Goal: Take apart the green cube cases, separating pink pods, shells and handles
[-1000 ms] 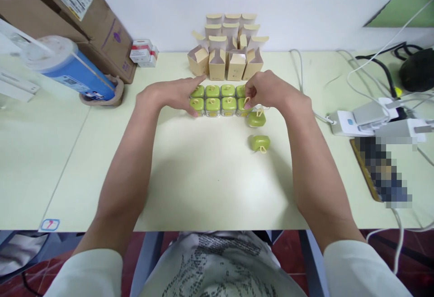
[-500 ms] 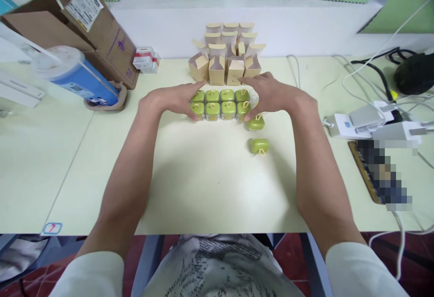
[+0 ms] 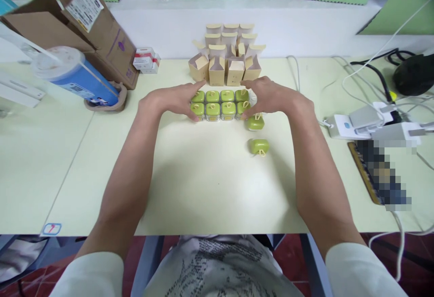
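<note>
Several small jars with green lids [image 3: 219, 103] stand packed in two rows on the pale table [image 3: 210, 184]. My left hand [image 3: 172, 100] lies open against the left end of the block, fingers stretched along it. Against the block's right end rests my right hand [image 3: 271, 96], also open, thumb and fingers touching the jars. Two more green-lidded jars sit apart to the right: one [image 3: 255, 122] just below my right hand, another [image 3: 259, 146] lying nearer to me. Several open tan cartons [image 3: 226, 55] are clustered right behind the jars.
A blue cup on a holder [image 3: 73, 78] and brown cardboard boxes [image 3: 88, 21] stand at the left, with a small red-and-white box [image 3: 146, 59] beside them. Cables, white adapters [image 3: 369, 120] and a dark object [image 3: 414, 73] fill the right side.
My right hand has gone from pinching a lid loop to lying open against the block's right end. The left hand has stayed in place.
</note>
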The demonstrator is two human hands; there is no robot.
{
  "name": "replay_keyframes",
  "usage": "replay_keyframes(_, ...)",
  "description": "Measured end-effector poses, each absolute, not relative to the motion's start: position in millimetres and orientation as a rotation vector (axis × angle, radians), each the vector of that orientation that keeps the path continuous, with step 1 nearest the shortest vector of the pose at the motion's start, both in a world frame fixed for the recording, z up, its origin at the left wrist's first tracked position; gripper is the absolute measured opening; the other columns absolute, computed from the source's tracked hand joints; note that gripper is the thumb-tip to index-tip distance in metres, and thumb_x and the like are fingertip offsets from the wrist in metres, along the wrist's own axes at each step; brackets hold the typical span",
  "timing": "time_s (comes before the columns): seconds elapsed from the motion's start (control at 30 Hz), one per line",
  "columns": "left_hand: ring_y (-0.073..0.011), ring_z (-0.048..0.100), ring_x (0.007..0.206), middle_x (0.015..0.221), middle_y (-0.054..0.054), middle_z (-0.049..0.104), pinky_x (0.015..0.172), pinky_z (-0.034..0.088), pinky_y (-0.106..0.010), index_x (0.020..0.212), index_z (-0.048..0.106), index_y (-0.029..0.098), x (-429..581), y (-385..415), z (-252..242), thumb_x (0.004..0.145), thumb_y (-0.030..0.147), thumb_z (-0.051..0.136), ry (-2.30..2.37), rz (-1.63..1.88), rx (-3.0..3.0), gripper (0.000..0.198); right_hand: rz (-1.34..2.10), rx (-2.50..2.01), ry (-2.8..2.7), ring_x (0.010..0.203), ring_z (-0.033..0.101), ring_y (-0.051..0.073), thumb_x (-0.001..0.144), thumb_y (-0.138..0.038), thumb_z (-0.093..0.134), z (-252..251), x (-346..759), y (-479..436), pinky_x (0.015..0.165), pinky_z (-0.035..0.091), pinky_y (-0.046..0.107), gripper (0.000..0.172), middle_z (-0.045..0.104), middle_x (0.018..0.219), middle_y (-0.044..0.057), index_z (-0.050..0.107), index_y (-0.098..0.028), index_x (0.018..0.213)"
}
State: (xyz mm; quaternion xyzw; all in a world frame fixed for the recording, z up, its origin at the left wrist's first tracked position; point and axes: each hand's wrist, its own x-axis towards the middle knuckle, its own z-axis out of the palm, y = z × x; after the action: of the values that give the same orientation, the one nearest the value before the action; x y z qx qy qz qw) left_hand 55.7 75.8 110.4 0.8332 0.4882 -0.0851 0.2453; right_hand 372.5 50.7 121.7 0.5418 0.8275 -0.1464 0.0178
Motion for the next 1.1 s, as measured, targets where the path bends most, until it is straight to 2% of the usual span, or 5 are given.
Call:
replay_keyframes(0.2, -0.0464, 0.058, 0.164, 0.192, -0.021, 0.043, 0.136, 0.049, -0.055, 0.193, 0.017, 0.023, 52.1, 57.4, 134.1, 0.088, 0.076, 0.08, 1.551, -0.225, 2.271, 0.133, -0.554, 1.865, 2.483, 0.099, 0.078, 0.035, 0.1, -0.032, 0.089, 145.8, 394.2, 40.4, 0.09, 0.062, 0.049, 0.015, 0.084, 0.101, 0.016, 0.09, -0.017, 0.103)
replay_keyframes(0.57, -0.0453, 0.053, 0.17, 0.188, -0.013, 0.051, 0.139, 0.046, -0.054, 0.19, 0.031, 0.031, 49.7, 61.2, 132.8, 0.096, 0.079, 0.07, 1.598, -0.287, 2.29, 0.113, -0.583, 1.687, 2.317, 0.081, 0.077, 0.031, 0.083, -0.017, 0.09, 142.2, 377.5, 38.5, 0.07, 0.058, 0.047, 0.017, 0.081, 0.087, 0.006, 0.077, -0.027, 0.076)
replay_keyframes(0.77, -0.0482, 0.056, 0.167, 0.184, -0.007, 0.055, 0.14, 0.044, -0.054, 0.187, 0.034, 0.037, 56.3, 60.2, 134.1, 0.084, 0.071, 0.084, 1.555, -0.307, 2.235, 0.12, -0.789, 1.927, 2.621, 0.083, 0.08, 0.027, 0.094, -0.009, 0.077, 176.8, 391.5, 17.0, 0.08, 0.061, 0.047, 0.016, 0.084, 0.096, 0.009, 0.081, -0.024, 0.094)
replay_keyframes(0.97, -0.0444, 0.064, 0.16, 0.178, -0.008, 0.063, 0.132, 0.052, -0.049, 0.185, 0.035, 0.036, 60.8, 59.4, 129.5, 0.075, 0.067, 0.086, 1.524, -0.392, 2.237, 0.125, -2.004, 2.271, 2.536, 0.118, 0.086, 0.035, 0.098, -0.037, 0.087, 161.4, 405.4, 30.0, 0.095, 0.064, 0.051, 0.029, 0.076, 0.129, 0.011, 0.059, -0.034, 0.103)
replay_keyframes(1.1, -0.0441, 0.064, 0.159, 0.177, -0.01, 0.064, 0.129, 0.052, -0.046, 0.186, 0.036, 0.034, 63.7, 62.0, 125.9, 0.075, 0.063, 0.088, 1.545, -0.402, 2.225, 0.126, -2.347, 2.203, 2.419, 0.129, 0.082, 0.023, 0.116, -0.034, 0.057, 145.3, 413.0, 49.0, 0.11, 0.058, 0.041, 0.02, 0.077, 0.151, 0.01, 0.068, -0.032, 0.133)
